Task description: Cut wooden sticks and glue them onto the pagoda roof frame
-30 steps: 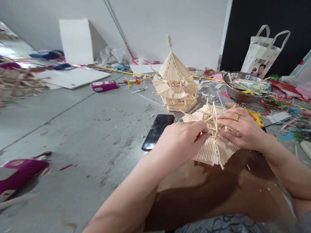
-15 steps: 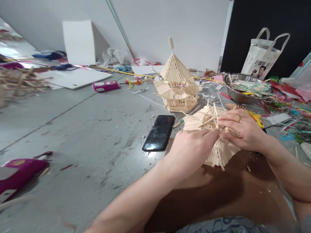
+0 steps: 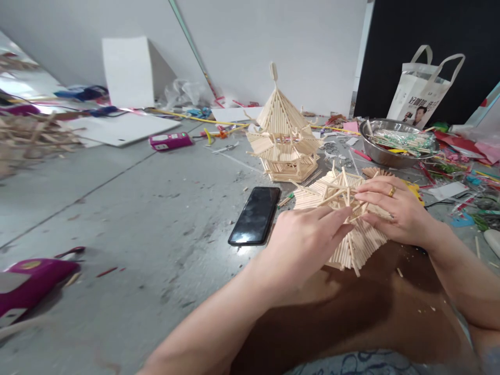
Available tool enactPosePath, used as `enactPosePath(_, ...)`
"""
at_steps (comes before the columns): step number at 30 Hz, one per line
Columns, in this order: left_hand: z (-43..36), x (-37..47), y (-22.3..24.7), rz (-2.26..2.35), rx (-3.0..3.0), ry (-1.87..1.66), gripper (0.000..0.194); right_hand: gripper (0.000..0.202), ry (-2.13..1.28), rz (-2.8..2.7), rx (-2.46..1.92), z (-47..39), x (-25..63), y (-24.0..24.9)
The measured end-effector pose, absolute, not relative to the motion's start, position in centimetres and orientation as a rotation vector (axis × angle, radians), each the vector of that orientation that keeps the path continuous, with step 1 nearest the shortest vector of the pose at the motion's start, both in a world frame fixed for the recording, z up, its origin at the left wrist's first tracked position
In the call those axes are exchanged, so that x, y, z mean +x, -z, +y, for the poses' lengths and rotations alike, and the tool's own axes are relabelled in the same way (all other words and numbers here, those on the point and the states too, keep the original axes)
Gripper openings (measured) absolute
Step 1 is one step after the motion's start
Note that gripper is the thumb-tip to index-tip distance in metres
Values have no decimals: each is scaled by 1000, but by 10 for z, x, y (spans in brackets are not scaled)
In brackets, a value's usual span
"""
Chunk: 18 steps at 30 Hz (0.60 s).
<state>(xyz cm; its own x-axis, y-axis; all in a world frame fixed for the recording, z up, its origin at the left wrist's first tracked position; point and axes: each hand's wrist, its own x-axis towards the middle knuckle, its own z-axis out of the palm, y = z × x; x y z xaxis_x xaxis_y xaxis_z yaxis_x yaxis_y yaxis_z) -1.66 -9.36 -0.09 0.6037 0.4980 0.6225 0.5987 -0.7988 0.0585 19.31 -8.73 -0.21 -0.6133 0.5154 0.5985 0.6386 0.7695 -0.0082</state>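
A wooden stick roof piece (image 3: 361, 242) with a raised frame of sticks at its centre lies in front of me, over a brown board (image 3: 332, 323). My left hand (image 3: 308, 242) is at its near left side, fingers pressed together on the central frame. From the right, my right hand (image 3: 398, 208), with a ring, has its fingers closed around the frame's right part. The fingertips of both hands are close together. Behind stands a tiered stick pagoda (image 3: 283, 138), upright, with a pointed roof.
A black phone (image 3: 254, 216) lies left of my left hand. Farther off are a steel bowl (image 3: 398, 151) of sticks, a white bag (image 3: 420, 96), a magenta device (image 3: 171, 141), another at lower left (image 3: 35, 284), and scissors (image 3: 225, 148).
My right hand has shifted slightly right, and more of the central frame shows between the hands. My left hand's fingers have spread slightly at the tips. The roof piece has hardly moved.
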Motion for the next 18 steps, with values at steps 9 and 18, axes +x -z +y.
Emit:
enactPosePath(9,-94,-42,-18,-1063,-2682,830,20,22,443,-1884,-1387,-99,259,13)
enactPosePath(18,-90,-39,-21,-938,-2553,854,16,30,42,-1564,-2482,-61,355,65)
